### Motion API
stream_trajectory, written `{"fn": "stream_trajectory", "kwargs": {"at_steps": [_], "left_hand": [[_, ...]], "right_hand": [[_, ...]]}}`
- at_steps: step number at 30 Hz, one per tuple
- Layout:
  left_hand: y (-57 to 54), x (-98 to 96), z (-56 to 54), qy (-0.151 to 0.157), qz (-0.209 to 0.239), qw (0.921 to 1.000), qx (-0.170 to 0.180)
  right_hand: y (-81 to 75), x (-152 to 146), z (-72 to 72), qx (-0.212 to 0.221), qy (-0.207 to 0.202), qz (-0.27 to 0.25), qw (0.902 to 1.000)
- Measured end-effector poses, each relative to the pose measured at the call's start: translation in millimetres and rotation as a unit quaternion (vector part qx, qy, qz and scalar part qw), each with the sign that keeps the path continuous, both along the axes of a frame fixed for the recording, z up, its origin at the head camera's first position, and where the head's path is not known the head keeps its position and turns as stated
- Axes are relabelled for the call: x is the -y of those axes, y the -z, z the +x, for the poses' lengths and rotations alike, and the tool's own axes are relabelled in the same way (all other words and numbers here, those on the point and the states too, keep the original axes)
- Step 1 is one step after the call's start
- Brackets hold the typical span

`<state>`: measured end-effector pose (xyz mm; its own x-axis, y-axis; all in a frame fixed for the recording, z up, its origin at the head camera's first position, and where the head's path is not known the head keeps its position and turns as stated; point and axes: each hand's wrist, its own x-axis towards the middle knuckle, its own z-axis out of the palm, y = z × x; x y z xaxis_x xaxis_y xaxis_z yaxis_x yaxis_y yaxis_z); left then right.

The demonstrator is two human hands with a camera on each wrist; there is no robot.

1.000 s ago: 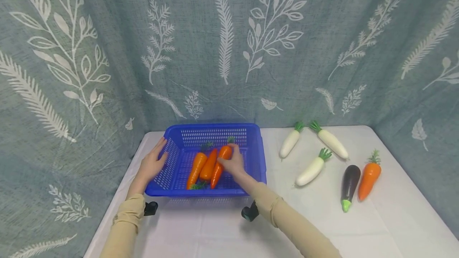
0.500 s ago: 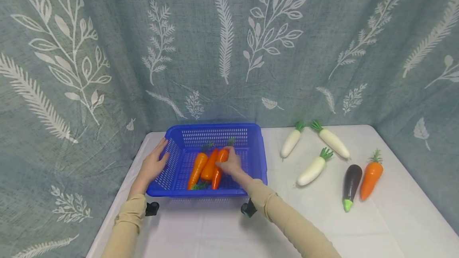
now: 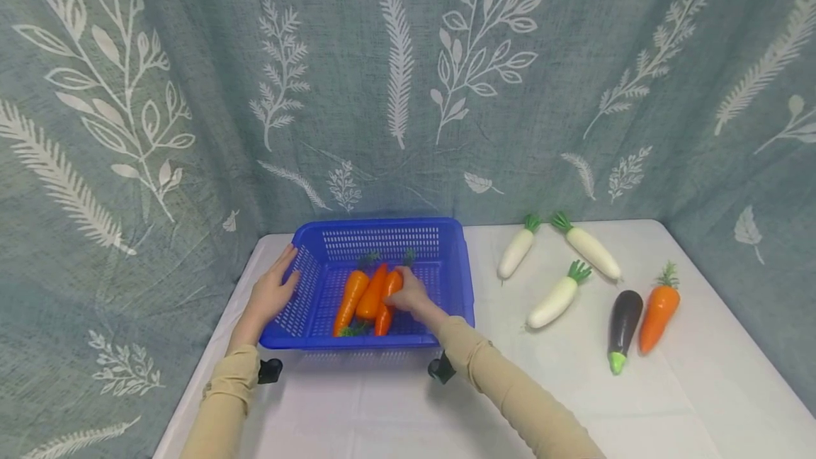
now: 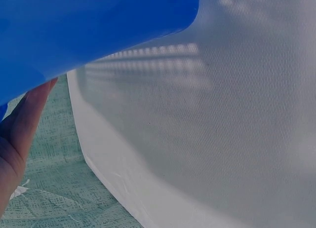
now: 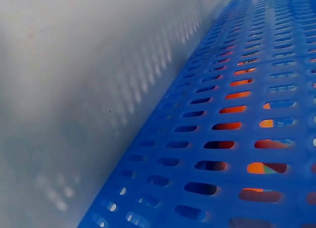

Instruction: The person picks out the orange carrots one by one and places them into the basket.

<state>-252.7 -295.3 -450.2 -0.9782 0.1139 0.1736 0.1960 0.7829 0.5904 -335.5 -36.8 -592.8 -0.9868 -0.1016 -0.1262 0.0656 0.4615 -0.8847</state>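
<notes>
A blue plastic basket with slotted walls stands on the white table. Inside lie three orange carrots side by side: a left carrot, a middle carrot and a right carrot. My right hand reaches in over the near right side and grips the right carrot between thumb and fingers. My left hand rests with straight fingers against the basket's left side. In the left wrist view, that hand touches the blue basket wall. Only the slotted basket shows in the right wrist view, not the hand.
Right of the basket lie three white radishes. Farther right, an eggplant lies beside another carrot. A patterned green curtain hangs behind the white table.
My right hand has shifted slightly left and down with the right carrot, which now lies closer against the middle one. My left hand stays at the basket's side.
</notes>
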Motion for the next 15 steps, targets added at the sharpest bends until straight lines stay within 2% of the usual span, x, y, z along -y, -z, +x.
{"fn": "stream_trajectory", "kwargs": {"at_steps": [4,5,9,11,12,15], "left_hand": [[-0.7,0.2,0.2,0.001,0.001,1.0,0.001],[-0.6,0.3,0.2,0.002,0.001,1.0,0.001],[-0.1,0.6,-0.3,0.002,0.001,1.0,0.0],[0.3,0.5,-0.6,0.001,0.001,1.0,0.001],[0.3,0.5,-0.7,0.001,-0.001,1.0,0.001],[0.5,0.5,-1.2,-0.001,-0.002,1.0,0.001]], "right_hand": [[13.4,0.6,-7.5,-0.016,0.01,-0.026,0.9995],[2.4,1.0,0.1,-0.015,0.013,-0.029,0.9994],[8.5,2.2,-5.4,0.017,0.022,-0.072,0.997],[16.5,3.2,-10.7,0.045,0.032,-0.102,0.9932],[33.4,3.4,-21.3,0.058,0.037,-0.122,0.9901],[46.4,5.2,-26.9,0.077,0.055,-0.14,0.9857]]}}
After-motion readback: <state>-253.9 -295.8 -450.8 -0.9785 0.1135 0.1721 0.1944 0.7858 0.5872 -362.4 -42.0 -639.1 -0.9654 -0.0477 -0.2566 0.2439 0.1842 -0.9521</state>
